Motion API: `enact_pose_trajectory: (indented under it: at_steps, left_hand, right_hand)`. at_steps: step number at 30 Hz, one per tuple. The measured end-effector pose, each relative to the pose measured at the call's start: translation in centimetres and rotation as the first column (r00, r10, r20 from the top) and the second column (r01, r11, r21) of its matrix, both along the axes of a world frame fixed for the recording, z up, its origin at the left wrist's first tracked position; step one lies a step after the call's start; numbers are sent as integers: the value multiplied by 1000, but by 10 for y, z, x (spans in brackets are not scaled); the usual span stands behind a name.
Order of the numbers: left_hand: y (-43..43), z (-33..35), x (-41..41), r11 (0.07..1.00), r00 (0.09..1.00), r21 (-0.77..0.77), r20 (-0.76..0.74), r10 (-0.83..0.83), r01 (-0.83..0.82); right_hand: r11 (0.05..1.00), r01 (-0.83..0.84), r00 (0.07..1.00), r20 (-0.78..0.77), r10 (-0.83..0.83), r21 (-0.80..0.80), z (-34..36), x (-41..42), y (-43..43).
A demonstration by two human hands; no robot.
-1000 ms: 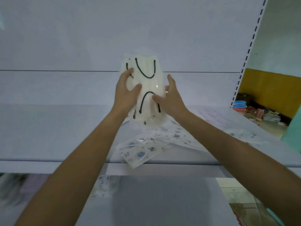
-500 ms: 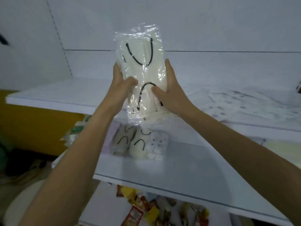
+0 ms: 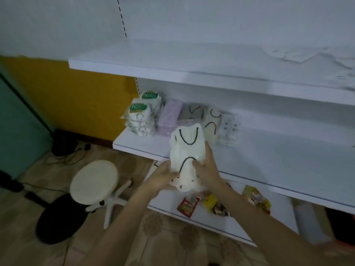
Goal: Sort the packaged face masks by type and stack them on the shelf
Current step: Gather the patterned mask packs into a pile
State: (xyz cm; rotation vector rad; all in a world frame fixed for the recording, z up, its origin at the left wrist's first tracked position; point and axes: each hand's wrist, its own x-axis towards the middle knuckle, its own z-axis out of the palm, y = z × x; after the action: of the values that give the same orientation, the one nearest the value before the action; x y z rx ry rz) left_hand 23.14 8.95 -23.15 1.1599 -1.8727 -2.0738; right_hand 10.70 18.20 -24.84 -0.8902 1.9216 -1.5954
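Shelf [image 3: 269,160]: both grips [image 3: 163,177] [image 3: 207,169] curled round pack [image 3: 187,148]

Both forearms run out at the bottom edge; the left hand [image 3: 163,178] and right hand [image 3: 206,169] cover the lower corners of the white mask pack [image 3: 187,150] they grip, its clear wrapper smeared by blur; that pack hides the near ends of the grey pack [image 3: 191,112] and the white stack [image 3: 211,120] behind it; small print under "N95" on the green-labelled packs [image 3: 139,112] is unreadable; the patterned packs [image 3: 299,54] on the upper shelf [image 3: 172,73] blur and are cut by the right edge; the snack packets [image 3: 187,206] on the bottom shelf [image 3: 165,202] are too blurred to name.
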Motion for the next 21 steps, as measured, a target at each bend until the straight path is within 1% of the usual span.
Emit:
enact_pose_trajectory:
  at_steps: [2, 4, 6, 10, 12, 14, 15, 17, 19, 21]
  left_hand:
    - [6, -9, -17, 998, 999, -36, -26, 47, -48]
    - [1, -13, -42, 989, 993, -115, -87, 80, -89]
    - [-10, -18, -75, 975, 992, -211, -116, 49, -73]
    - [-37, -26, -148, 910, 995, -410, -39, -87, 63]
    - [-50, -26, -186, 890, 992, -443, -15, -125, 105]
    - [-66, -24, -221, 888, 993, -445, 6, -120, 111]
    - [-74, -27, -241, 883, 992, -454, 19, -123, 119]
    - [-90, -36, -276, 874, 992, -470, 50, -119, 129]
    - [-102, -46, -303, 864, 992, -488, 75, -100, 124]
    - [-111, -58, -321, 818, 987, -556, 137, -85, 148]
  right_hand:
    - [999, 27, 1000, 10, -27, 21, -11, -12, -2]
    - [997, 73, 997, 14, -74, 26, -18, -30, -6]
    - [992, 121, 993, 13, -121, 26, -20, -52, -11]
    - [977, 207, 977, 37, -209, 41, -25, -107, -24]
    - [975, 219, 970, 97, -222, 43, -34, -143, -32]
    - [962, 254, 951, 152, -268, 104, -44, -184, -40]
    - [946, 279, 946, 124, -300, 167, -50, -207, -43]
    - [912, 312, 947, -13, -320, 268, -63, -248, -45]
    - [893, 309, 949, -161, -270, 327, -74, -280, -46]
    - [875, 283, 940, -294, -172, 393, -86, -301, -47]
